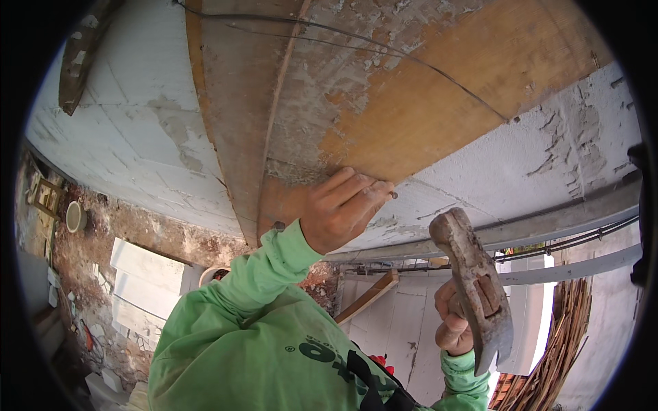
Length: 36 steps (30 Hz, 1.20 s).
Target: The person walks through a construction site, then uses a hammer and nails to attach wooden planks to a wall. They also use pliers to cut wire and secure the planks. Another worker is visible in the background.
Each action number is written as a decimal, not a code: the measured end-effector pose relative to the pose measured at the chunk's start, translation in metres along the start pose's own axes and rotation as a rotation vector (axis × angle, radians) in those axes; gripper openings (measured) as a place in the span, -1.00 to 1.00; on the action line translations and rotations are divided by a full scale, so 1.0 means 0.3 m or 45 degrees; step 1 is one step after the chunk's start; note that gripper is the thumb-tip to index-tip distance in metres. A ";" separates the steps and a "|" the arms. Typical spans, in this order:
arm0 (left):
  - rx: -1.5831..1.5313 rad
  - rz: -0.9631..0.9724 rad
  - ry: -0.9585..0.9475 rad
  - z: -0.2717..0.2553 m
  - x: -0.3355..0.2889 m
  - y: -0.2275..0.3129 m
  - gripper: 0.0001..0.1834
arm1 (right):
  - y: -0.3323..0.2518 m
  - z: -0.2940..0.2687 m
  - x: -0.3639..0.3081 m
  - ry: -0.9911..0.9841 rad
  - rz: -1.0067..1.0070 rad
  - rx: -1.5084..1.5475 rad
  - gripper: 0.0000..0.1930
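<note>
My left hand [346, 209] reaches up to the lower edge of a wooden board [411, 116], fingers pinched together. A small dark nail [393, 195] sticks out past the fingertips; its head shows and the rest is hidden by my fingers. The board is orange-brown, smeared with grey mortar, and lies against a pale block wall [473, 171]. Lower and to the right, my right hand [454, 318] is closed round the handle of a worn claw hammer [476, 281]. The hammer's head is raised towards the board, apart from the nail, and its claw points down.
A thin wire [404, 53] crosses the board. Dark cables [569, 238] run along the right side, above a bundle of thin wooden strips [562, 342]. A timber piece [368, 296] slants behind me. White blocks [140, 288] and a bucket [76, 216] stand on the dirt ground at left.
</note>
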<state>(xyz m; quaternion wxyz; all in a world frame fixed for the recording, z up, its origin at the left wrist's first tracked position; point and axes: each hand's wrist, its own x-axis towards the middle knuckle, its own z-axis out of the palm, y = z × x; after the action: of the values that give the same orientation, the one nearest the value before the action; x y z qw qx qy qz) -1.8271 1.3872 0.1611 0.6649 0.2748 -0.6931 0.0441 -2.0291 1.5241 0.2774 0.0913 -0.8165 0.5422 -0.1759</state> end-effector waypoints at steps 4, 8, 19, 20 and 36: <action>0.028 0.001 -0.008 0.000 -0.004 -0.003 -0.72 | 0.063 0.019 0.018 -0.021 0.018 0.270 -0.67; -0.005 -0.017 -0.017 -0.004 -0.002 0.000 -0.72 | 0.050 0.047 -0.046 0.153 0.147 0.598 -0.34; -0.025 -0.040 0.002 -0.006 -0.001 0.001 -0.74 | 0.019 0.014 -0.026 -0.024 0.183 0.117 -0.56; -0.022 -0.039 0.005 -0.004 0.000 0.001 -0.74 | 0.016 0.016 -0.026 0.073 0.004 0.188 -0.58; 0.018 -0.019 0.007 0.005 -0.011 -0.011 -0.73 | 0.081 0.070 -0.014 -0.066 0.137 0.056 -0.80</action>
<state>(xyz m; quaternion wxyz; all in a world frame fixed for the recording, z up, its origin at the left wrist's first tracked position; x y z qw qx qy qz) -1.8271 1.3848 0.1568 0.6653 0.2844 -0.6888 0.0448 -2.0434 1.5175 0.2491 0.1327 -0.7882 0.5789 -0.1615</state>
